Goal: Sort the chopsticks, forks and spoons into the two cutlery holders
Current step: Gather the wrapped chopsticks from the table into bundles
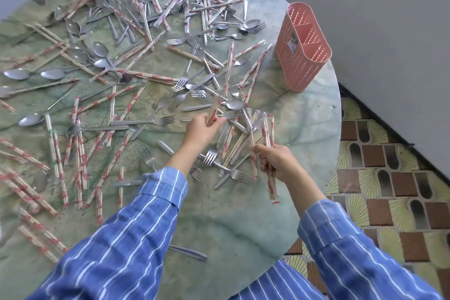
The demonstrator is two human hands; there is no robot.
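Chopsticks [271, 186], paper-wrapped: bundle gripped in right hand [280, 163], nearer than pink holder [303, 56]. Fingers [215, 122] of left hand [202, 129] pinch another wrapped pair [213, 113], left of holder. Forks [168, 120], spoons [101, 48] scattered on surface [231, 221]. Step, judged: gathering chopsticks; holder looks unfilled. Next: add pair to bundle, carry to holder, drop upright into one compartment. Second holder not visible.
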